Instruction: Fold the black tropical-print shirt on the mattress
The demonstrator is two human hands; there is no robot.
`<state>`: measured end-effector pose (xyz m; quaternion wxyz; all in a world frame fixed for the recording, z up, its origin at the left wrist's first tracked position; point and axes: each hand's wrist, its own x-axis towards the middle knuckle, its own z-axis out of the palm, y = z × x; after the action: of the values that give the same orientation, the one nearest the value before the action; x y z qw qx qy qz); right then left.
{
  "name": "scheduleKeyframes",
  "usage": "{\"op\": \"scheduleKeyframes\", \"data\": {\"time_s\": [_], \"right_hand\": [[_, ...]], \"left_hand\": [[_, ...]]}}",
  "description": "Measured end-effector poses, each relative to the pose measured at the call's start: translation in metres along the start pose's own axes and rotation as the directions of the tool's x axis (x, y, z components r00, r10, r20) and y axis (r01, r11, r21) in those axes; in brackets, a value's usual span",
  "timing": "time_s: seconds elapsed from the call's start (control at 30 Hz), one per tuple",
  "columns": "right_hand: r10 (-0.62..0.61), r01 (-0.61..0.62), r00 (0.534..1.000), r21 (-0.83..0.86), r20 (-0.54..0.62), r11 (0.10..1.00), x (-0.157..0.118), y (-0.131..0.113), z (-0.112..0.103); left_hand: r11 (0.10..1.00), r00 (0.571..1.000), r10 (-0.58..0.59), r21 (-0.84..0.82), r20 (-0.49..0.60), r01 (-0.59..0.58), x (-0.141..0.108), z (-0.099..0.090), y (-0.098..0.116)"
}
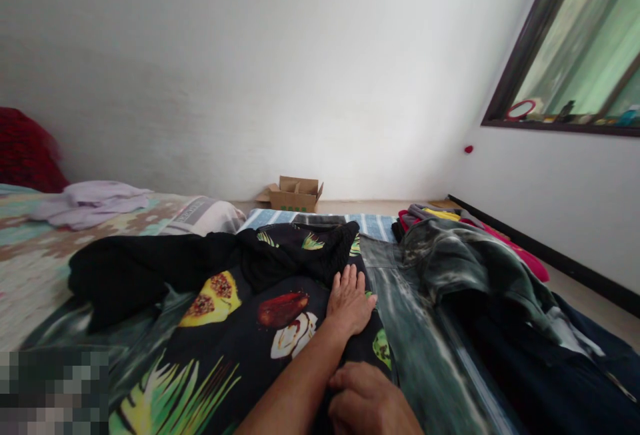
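The black fabric printed with yellow and red fruit and green leaves is spread out on the bed right in front of the person. The left hand lies flat on it, fingers straight and together, palm down, holding nothing, which looks like pressing the cloth smooth. The right hand sits lower, near the bottom edge, knuckles up and curled; can't tell whether it's pinching the cloth or just resting on it. A plain black garment is bunched across the top of the print. To the right there's a grey-green washed denim piece over a dark blue one, with red and yellow clothes behind. Further out: a pale lilac crumpled cloth on the patterned bedcover, a small open cardboard box against the white wall, and a dark-framed window on the right.
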<state>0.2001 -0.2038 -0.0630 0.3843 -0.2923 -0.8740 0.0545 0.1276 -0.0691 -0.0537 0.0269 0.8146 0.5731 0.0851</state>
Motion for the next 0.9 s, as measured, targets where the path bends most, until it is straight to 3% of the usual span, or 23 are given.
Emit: {"op": "scheduleKeyframes", "data": {"time_s": [0.07,0.13,0.2,0.27,0.33,0.43,0.63,0.8,0.9], "right_hand": [[0.194,-0.192,0.981,0.088,-0.007,0.977,0.029,0.003,-0.028],[0.368,-0.354,0.921,0.123,-0.125,0.927,0.058,0.018,-0.041],[0.563,-0.523,0.796,0.216,-0.222,0.824,0.083,0.044,-0.036],[0.7,-0.615,0.66,0.339,-0.273,0.712,0.099,0.076,-0.022],[0.737,-0.643,0.62,0.364,-0.271,0.674,0.106,0.104,-0.006],[0.739,-0.642,0.634,0.377,-0.228,0.668,0.102,0.127,0.01],[0.708,-0.617,0.685,0.382,-0.169,0.688,0.088,0.125,0.013],[0.669,-0.62,0.724,0.269,-0.164,0.737,0.088,0.126,0.018],[0.649,-0.627,0.744,0.171,-0.157,0.76,0.089,0.125,0.022]], "left_hand": [[1.0,1.0,-0.005,0.001,0.005,0.005,0.0,0.002,-0.002],[1.0,0.999,0.014,-0.002,0.039,-0.014,0.0,0.002,-0.004],[0.999,0.997,0.054,0.003,0.061,-0.054,0.0,0.0,-0.006],[0.997,0.996,0.068,0.017,0.057,-0.069,-0.001,-0.002,-0.007],[0.998,0.997,0.06,0.022,0.047,-0.061,0.0,-0.005,-0.007],[0.998,0.996,0.058,-0.009,0.074,-0.057,0.0,-0.007,-0.006],[0.99,0.996,0.067,-0.129,0.061,-0.058,0.001,-0.004,-0.014],[0.9,0.971,0.189,-0.368,-0.149,-0.232,0.011,-0.009,-0.035],[0.888,0.957,0.126,-0.401,-0.261,-0.227,0.016,-0.023,-0.049]]}}
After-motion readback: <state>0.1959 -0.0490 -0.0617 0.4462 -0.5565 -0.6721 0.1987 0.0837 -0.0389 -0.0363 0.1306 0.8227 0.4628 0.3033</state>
